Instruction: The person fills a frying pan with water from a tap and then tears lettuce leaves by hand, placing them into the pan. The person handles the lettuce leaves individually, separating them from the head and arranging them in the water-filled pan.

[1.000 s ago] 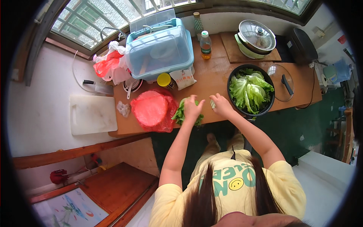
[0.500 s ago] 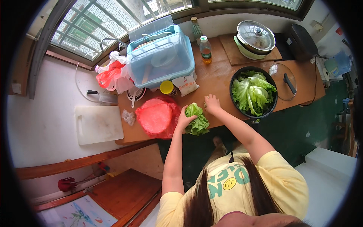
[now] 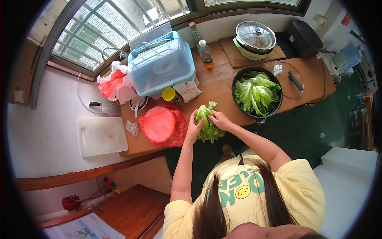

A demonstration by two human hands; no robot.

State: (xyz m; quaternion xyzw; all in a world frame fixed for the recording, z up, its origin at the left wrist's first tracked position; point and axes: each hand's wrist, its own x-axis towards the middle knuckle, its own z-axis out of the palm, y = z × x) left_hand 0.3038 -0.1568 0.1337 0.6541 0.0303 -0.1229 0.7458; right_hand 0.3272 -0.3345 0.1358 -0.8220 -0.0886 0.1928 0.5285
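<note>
A head of green lettuce (image 3: 209, 129) is held between both hands at the table's near edge. My left hand (image 3: 193, 126) wraps round its left side, the thumb lying across the leaves. From the right, my right hand (image 3: 220, 120) grips the upper part of the same lettuce with bent fingers. A small pale leaf piece (image 3: 213, 105) shows just beyond the lettuce. Right of my hands stands a black pan (image 3: 237, 104) heaped with loose lettuce leaves (image 3: 258, 92). To the left, a red plastic bag (image 3: 158, 126) lies beside my left hand.
A glass lid (image 3: 281, 70) lies right of the pan. Farther back are a lidded pot (image 3: 255, 36), a bottle (image 3: 205, 54) and a blue storage box (image 3: 161, 65). A yellow-lidded jar (image 3: 168, 94), a white cutting board (image 3: 102, 136) and a cleaver (image 3: 110, 109) are leftward.
My right hand has moved from the tabletop onto the lettuce and now grips it together with my left hand. The view has shifted slightly.
</note>
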